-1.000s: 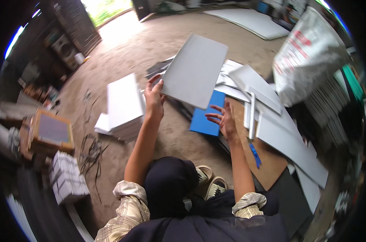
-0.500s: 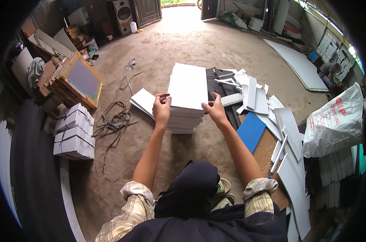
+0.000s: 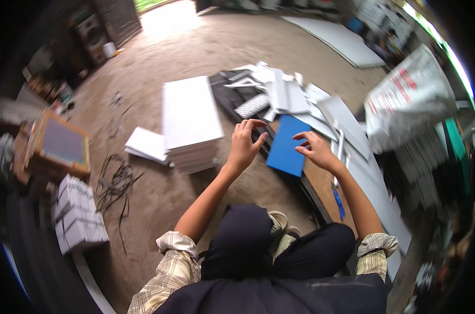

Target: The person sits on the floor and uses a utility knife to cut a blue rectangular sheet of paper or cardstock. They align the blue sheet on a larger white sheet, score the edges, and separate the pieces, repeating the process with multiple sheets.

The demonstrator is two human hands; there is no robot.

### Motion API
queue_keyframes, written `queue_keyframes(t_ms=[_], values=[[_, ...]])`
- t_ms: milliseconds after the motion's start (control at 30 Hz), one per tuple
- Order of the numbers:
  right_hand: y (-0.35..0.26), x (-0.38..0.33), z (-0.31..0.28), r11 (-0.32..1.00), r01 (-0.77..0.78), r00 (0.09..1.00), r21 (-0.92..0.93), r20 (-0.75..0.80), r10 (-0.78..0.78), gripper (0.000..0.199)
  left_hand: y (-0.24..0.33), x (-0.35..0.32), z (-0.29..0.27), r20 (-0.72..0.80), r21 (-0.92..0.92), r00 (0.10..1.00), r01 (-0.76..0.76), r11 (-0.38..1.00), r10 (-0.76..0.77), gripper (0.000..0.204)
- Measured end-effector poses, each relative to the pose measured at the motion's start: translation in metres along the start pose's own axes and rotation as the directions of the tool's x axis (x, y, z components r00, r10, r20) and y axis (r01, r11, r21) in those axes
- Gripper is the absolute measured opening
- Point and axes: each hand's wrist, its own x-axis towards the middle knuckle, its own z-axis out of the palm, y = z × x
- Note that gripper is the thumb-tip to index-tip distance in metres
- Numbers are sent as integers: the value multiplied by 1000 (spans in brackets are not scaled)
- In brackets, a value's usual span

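A tall stack of white rectangular sheets (image 3: pixel 191 107) stands on the floor in front of me, to the left of both hands. My left hand (image 3: pixel 245 141) hangs in the air just right of the stack, open and empty, its fingers curved and thumb apart. My right hand (image 3: pixel 317 150) is over the right edge of a blue rectangular panel (image 3: pixel 285 149), open with bent fingers and nothing in it. Whether it touches the panel I cannot tell. Beyond the panel lies a heap of white offcuts (image 3: pixel 292 97). A slim blue tool (image 3: pixel 339 203) lies beside my right forearm.
Left of the stack are a few loose white sheets (image 3: pixel 146 144), tangled dark straps (image 3: pixel 114 180) and strapped white bundles (image 3: pixel 79 222). A wood-framed screen (image 3: pixel 63 141) leans at the far left. At right stands a white woven sack (image 3: pixel 407 99). A large white board (image 3: pixel 334 42) lies farther back.
Both hands have let go of the white stack and moved right, toward the blue panel. My view has turned to the right, so the stack now appears farther left.
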Motion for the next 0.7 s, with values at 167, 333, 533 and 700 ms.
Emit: queue_keyframes(t_ms=[167,333,533,700], values=[[188,-121,-5,907,-419,830,41,-387,401,26,-19,-19,143,465,-146,884,37,989,36,24],[271,-196,74,791,-601,687,-116,-580,437,37,-41,-58,244,673,-83,737,160,984,-63,24],[280,-199,96,787,-600,679,-140,-609,410,44,-41,-62,311,662,-105,730,317,943,-172,20],[269,-233,83,785,-614,504,89,-720,477,36,-3,-47,372,790,-246,587,566,787,-176,25]])
